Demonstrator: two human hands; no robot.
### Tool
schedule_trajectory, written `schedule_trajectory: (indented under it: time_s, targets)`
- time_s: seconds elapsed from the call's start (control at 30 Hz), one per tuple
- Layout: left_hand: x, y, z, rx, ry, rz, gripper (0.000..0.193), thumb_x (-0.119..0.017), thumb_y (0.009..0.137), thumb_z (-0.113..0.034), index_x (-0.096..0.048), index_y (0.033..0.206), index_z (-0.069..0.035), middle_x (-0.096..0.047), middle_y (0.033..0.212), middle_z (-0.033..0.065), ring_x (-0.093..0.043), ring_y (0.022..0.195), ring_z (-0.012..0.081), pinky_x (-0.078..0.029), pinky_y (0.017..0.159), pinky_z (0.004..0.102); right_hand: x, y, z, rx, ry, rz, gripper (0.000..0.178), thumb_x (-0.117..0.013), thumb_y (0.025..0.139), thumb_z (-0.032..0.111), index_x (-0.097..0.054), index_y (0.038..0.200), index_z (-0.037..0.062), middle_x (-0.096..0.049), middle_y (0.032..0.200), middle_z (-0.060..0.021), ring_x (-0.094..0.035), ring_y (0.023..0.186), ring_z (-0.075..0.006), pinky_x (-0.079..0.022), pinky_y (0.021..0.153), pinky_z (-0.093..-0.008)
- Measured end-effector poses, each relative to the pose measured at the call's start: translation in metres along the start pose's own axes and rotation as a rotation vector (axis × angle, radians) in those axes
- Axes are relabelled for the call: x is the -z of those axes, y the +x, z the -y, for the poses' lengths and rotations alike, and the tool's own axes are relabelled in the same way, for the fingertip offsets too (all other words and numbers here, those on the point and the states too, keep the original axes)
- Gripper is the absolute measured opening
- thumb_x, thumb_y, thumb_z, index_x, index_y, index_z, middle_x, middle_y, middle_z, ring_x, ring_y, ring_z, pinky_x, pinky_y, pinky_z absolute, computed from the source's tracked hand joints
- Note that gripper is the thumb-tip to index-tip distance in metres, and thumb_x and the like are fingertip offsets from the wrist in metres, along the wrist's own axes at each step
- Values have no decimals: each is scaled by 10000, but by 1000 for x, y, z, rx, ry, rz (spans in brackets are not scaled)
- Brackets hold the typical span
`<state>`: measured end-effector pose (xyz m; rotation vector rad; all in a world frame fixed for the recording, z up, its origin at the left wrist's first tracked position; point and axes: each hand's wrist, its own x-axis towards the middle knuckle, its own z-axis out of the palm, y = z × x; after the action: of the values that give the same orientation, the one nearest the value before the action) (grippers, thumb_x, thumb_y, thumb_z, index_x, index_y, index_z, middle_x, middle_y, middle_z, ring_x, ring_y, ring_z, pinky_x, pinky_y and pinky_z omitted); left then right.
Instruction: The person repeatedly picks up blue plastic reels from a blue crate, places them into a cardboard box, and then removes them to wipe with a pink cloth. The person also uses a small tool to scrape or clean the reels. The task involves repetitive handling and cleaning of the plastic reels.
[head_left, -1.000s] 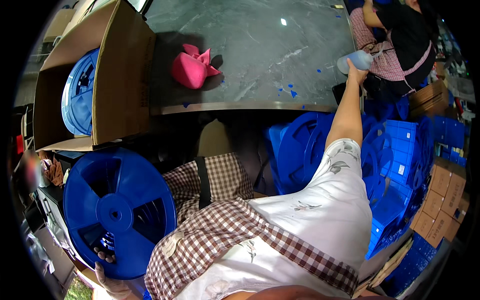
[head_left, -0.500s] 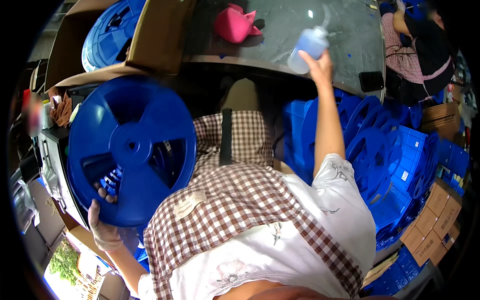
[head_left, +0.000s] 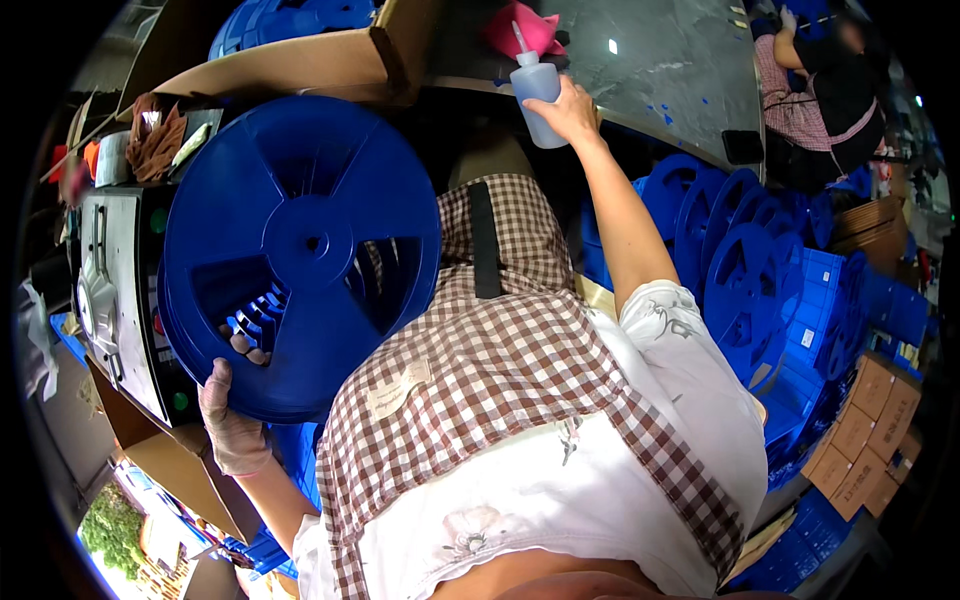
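Observation:
A large blue plastic reel (head_left: 310, 230) with wedge-shaped openings stands on edge at my left, its face toward me. My left hand (head_left: 238, 420), in a thin pale glove, grips its lower left rim, the thumb in front and fingertips showing through an opening. In my right hand (head_left: 570, 112) is a translucent squeeze bottle (head_left: 540, 95) with a thin spout pointing up, held near the table's front edge. Just beyond the bottle, a pink cloth-like thing (head_left: 525, 30) lies on the dark table (head_left: 640, 50).
A cardboard box (head_left: 300, 75) with blue reels inside stands at the far left. More blue reels (head_left: 740, 280) are stacked upright on my right, near closed cartons (head_left: 870, 430). A black phone-like object (head_left: 742, 147) lies at the table's right corner. Another person (head_left: 825, 90) sits at the far right.
My right hand has carried the bottle leftward, toward the pink thing, and the bottle is now more upright. The reel in my left hand appears slightly farther right in view, as the whole view has shifted.

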<state>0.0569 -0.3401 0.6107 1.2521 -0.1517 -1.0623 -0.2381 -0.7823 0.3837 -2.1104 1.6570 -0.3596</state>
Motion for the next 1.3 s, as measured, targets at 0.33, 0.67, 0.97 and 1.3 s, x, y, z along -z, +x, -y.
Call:
schedule_trajectory:
  time_s: [0.33,0.67,0.97,1.3]
  targets:
    - [14,-4,5,-13,-12,-25,575,-713,795,-171,-446,1275,-3,-652,1019,101,-645,909,228,-525,867,415,15,-22,-1,-113,-53,48,758,-697,633,548,-535,1184,53,-596,1141,-200,-568,1076,-369,-441,897,-479]
    - [-2,-2,4,-21,109,-158,598,-782,711,-197,-494,1199,-4,-658,939,99,-661,845,243,-553,785,416,14,-21,5,-57,-81,107,731,-703,641,542,-546,1173,66,-606,1130,-187,-576,1066,-361,-461,870,-470]
    - [-14,-9,1,-23,173,-186,583,-806,683,-213,-521,1151,-14,-660,912,96,-660,825,238,-558,772,392,16,15,16,-97,-29,82,758,-688,637,571,-537,1186,71,-616,1132,-179,-580,1080,-353,-441,902,-475]
    - [-8,-1,-2,8,212,-165,482,-692,793,-198,-508,1191,-1,-623,1026,120,-602,951,240,-485,887,394,25,-32,-32,-66,64,14,785,-733,629,536,-527,1176,12,-580,1154,-228,-550,1083,-385,-450,881,-476]
